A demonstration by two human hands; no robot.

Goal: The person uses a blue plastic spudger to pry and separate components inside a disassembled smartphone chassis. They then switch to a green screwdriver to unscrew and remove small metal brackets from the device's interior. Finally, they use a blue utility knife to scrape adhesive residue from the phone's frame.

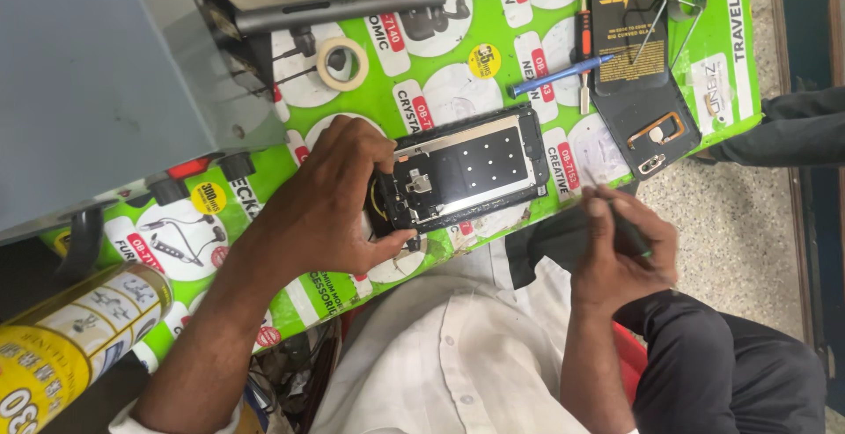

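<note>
A yellow can (62, 346) stands at the far left, next to a grey box (88, 82). A tape roll (343, 62) lies on the green table (440, 73). The left hand (321, 201) is closed on the left end of the open phone (462, 170), which lies flat on the table near its front edge. A blue tool (559, 75) lies behind the phone. The right hand (620, 253) is off the table, over the lap, fingers curled around a small dark thing (629, 231). A black cover (651, 126) lies at the right.
</note>
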